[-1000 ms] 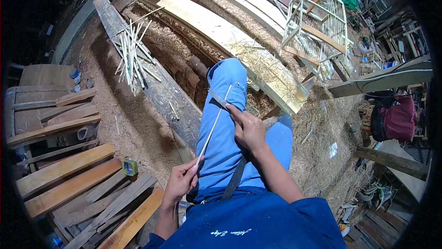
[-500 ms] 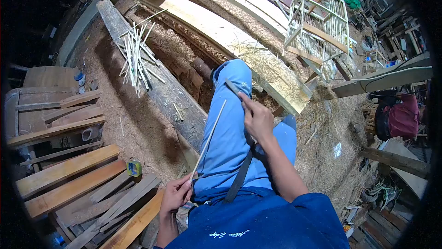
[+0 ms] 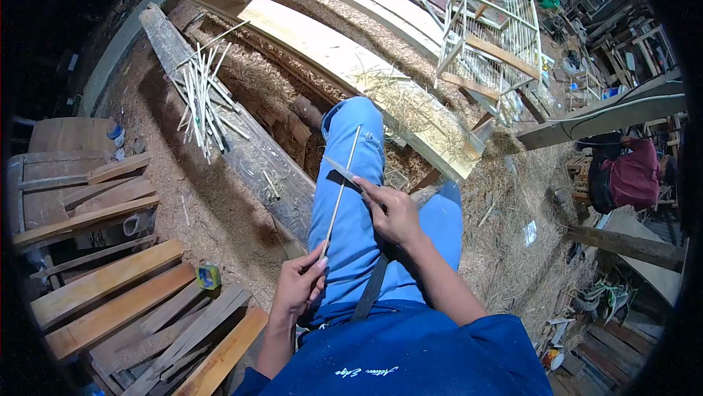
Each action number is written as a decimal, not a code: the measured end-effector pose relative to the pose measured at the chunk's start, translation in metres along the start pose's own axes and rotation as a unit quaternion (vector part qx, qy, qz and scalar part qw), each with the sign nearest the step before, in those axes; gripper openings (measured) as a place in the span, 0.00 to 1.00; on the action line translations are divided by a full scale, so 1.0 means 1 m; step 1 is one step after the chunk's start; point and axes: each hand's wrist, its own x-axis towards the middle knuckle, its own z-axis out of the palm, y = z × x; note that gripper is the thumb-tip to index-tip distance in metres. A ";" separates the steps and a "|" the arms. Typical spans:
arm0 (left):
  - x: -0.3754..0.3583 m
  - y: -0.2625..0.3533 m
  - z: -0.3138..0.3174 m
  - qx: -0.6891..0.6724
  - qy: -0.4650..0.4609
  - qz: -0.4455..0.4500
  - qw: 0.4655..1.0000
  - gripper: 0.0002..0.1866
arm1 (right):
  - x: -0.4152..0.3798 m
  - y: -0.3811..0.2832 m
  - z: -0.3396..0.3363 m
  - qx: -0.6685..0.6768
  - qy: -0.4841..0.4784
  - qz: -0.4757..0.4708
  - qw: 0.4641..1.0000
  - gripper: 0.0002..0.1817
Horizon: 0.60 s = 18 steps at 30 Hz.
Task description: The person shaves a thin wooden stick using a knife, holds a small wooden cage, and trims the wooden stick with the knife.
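Note:
My left hand [image 3: 299, 284] pinches the lower end of a thin pale wooden stick [image 3: 335, 214], close to my lap. The stick slants up along my blue trouser leg [image 3: 326, 231] to the knee. In my right hand [image 3: 396, 214] is a knife [image 3: 340, 170], its blade pointing up and left. The blade lies across the stick over my thigh, at about the middle of its length. Fingers of the right hand wrap the handle, which is mostly hidden.
A bundle of similar sticks [image 3: 201, 107] lies on a weathered plank [image 3: 258, 154] at left. Thin shavings cover the end of a pale board [image 3: 432, 129]. Beyond stands a slatted wooden cage [image 3: 500, 48]. Cut planks [image 3: 121, 304] and a tape measure [image 3: 208, 277] are lower left. Another person [image 3: 633, 175] is at right.
My left hand and the stick have moved up and right. My right hand has come down and left, bringing the knife from beyond the stick's tip to across its middle.

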 end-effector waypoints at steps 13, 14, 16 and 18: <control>-0.023 -0.023 -0.025 -0.043 -0.007 -0.012 0.999 0.20 | 0.010 -0.005 0.008 -0.058 0.040 0.045 0.996 0.23; -0.027 -0.026 -0.029 -0.047 -0.007 -0.017 0.999 0.20 | 0.011 -0.003 0.010 -0.055 0.046 0.038 0.997 0.23; -0.036 -0.029 -0.036 -0.050 -0.007 -0.021 0.998 0.19 | 0.012 -0.002 0.011 -0.060 0.045 0.043 0.996 0.23; -0.046 -0.029 -0.042 -0.006 0.003 -0.034 0.999 0.20 | 0.015 -0.001 0.011 -0.077 0.058 0.045 0.994 0.21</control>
